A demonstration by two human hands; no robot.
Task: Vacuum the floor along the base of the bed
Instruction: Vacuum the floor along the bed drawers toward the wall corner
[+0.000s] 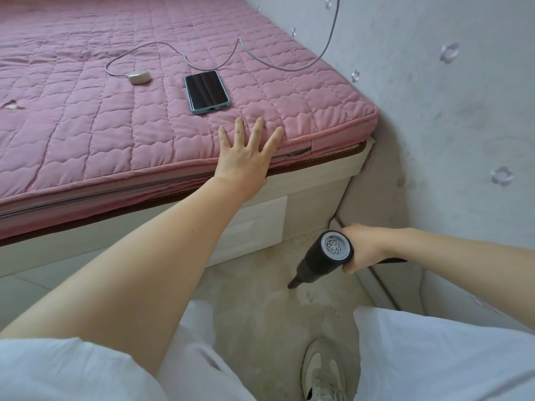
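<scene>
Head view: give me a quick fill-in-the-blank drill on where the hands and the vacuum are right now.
1. The left hand rests flat, fingers spread, on the pink ____.
2. The right hand grips the black handheld ____.
3. The vacuum's nozzle points down at the ____.
4. On the bed, the phone lies with its screen facing ____.

Missing words: mattress; vacuum; floor; up
</scene>
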